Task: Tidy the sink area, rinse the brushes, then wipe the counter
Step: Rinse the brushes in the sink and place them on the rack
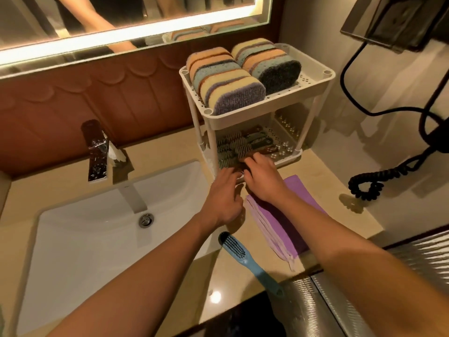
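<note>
One sink [73, 239] sits left, and one blue brush [240, 254] lies on the counter [167, 147] at its right edge. The left hand [224, 198] reaches the pile of brushes [243, 144], too many to count, on the rack's [267, 107] lower shelf, but its grip cannot be told. The right hand [263, 180] curls its fingers over the same pile, with two rows of sponges [226, 81] above.

At the rack's [257, 110] lower shelf, the fingertips of the left grip [224, 198] and right grip [263, 178] sink among blurred brushes [243, 147]; whether either holds one cannot be told. The rack's upper shelf hides the brushes' far ends. In front of the rack, the right wrist covers part of the purple cloth [297, 189]. Left of the rack, the left forearm hides the sink's [73, 239] near rim.
</note>
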{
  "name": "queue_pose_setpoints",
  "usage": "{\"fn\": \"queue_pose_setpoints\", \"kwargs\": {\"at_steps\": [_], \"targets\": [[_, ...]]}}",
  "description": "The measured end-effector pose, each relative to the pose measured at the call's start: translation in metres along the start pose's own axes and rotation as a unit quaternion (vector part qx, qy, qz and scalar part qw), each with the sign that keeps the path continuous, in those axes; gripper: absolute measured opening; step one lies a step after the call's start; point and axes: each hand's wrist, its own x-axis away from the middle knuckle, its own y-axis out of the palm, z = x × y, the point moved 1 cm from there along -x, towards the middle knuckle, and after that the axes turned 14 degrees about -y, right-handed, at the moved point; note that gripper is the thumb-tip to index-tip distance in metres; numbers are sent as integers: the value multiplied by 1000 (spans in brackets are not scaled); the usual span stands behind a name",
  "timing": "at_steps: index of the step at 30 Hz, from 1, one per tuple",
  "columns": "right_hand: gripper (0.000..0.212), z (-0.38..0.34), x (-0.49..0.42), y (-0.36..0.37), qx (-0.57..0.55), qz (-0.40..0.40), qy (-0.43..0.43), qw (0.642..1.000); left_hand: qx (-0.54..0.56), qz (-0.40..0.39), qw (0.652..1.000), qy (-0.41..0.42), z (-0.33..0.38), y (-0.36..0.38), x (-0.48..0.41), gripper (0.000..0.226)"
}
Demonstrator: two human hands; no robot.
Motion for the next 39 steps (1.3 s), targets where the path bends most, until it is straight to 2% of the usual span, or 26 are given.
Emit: {"fn": "queue_pose_setpoints", "kwargs": {"at_steps": [5,10,15,23,33,39], "targets": [[38,-54,5,3,-62,13,-10,998,17,-19,1000,7,-22,-33,46,52],[36,-99,17,15,-101,8,-7,995,-31,3,997,-69,-51,-55,75,56],[37,-143,20,21,-121,-13,-26,992,-21,19,993,-118,-82,-73,104,57],[39,-218,7,47,-117,-62,-106,985,0,62,980,-189,-142,-105,160,57],[37,-334,-17,101,-168,-118,-193,959,10,151,943,-297,-231,-166,237,56],[37,-405,-24,128,-191,-145,-236,942,0,213,905,-369,-281,-194,283,54]]}}
